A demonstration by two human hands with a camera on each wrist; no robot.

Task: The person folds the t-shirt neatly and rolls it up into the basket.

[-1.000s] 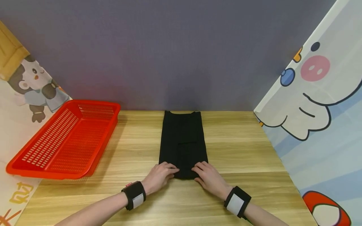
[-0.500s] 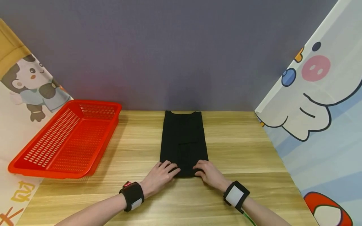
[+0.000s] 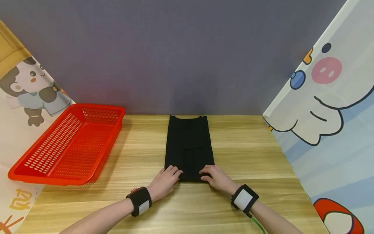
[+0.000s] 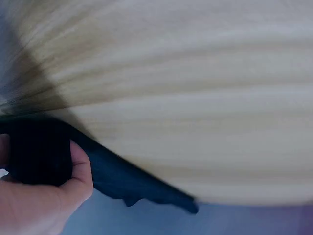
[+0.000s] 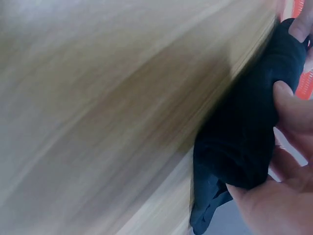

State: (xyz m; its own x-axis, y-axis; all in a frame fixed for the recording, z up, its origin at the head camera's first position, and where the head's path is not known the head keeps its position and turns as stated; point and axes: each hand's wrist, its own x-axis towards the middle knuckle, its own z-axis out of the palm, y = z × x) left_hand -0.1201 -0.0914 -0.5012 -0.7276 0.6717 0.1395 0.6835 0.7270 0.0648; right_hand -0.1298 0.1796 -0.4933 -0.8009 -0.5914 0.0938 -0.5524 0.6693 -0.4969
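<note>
Left grip (image 3: 164, 183) pinches the near left corner of a folded black cloth (image 3: 190, 139), its digits bent round the thick edge. From there the cloth runs between both hands and stretches away from them, flat on the wooden desk (image 3: 239, 146), its far end close to the grey wall (image 3: 187, 55). Right grip (image 3: 219, 179) pinches the near right corner, where the edge looks rolled.

The garment (image 3: 190, 136) is matt black cloth; the basket (image 3: 106, 156) looks glossy plastic; the tabletop (image 3: 242, 146) shows smooth wood grain.
</note>
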